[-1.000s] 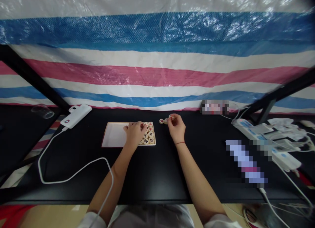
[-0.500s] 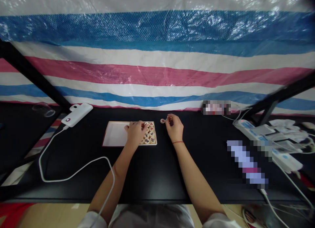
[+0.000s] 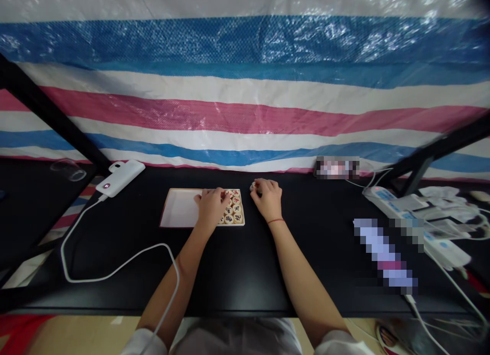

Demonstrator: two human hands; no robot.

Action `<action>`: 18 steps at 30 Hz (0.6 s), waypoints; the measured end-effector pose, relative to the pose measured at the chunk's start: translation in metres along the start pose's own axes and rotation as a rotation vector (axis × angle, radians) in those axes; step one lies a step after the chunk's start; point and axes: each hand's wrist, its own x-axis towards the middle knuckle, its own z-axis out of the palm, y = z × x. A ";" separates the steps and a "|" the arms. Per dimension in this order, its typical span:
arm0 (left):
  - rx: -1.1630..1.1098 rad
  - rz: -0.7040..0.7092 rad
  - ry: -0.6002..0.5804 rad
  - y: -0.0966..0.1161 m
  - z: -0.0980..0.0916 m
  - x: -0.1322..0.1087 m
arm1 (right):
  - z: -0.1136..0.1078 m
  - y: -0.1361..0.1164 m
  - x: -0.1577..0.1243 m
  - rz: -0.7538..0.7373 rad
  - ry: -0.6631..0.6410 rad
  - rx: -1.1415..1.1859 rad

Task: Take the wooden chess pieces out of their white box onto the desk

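Observation:
An open, shallow box [image 3: 244, 217] holds round Chinese chess pieces [image 3: 237, 208] with black and red characters, set close together in rows. Its pale lid or flap [image 3: 178, 209] lies flat on the left. My left hand [image 3: 210, 202] rests over the left part of the box, thumb and fingertips closed on a piece near the back row; the hand covers the pieces below it. To the right of the box, my right hand [image 3: 269, 195] bends its fingers around a loose Chinese chess piece [image 3: 252, 187] on the black table. Its fingers partly hide that piece.
A white power bank [image 3: 122, 179] with a white cable lies at the left, the cable looping across my left forearm. On the right are a blurred-out long object [image 3: 385, 255], a power strip [image 3: 436, 242] with chargers and cables, and another blurred-out object [image 3: 337, 168]. Striped sheeting [image 3: 245, 117] hangs behind.
My right hand has shifted slightly left, and its fingers now reach over the loose piece that lay beside them. My left hand stays almost still over the box.

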 end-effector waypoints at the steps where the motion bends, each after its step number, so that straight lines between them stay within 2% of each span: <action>1: -0.003 0.000 0.003 0.000 0.000 0.000 | 0.001 0.000 -0.001 -0.009 -0.003 -0.013; 7: -0.011 -0.009 0.002 0.001 0.000 0.000 | 0.004 0.001 -0.002 -0.016 -0.028 -0.016; 13: -0.029 -0.011 0.075 0.002 -0.003 0.001 | -0.010 -0.018 0.000 -0.071 0.098 0.151; 16: -0.163 0.027 0.126 0.003 -0.009 0.001 | -0.018 -0.035 -0.003 -0.148 0.048 0.273; 18: -0.344 0.063 0.092 0.005 -0.012 -0.001 | -0.020 -0.045 -0.007 -0.193 -0.015 0.345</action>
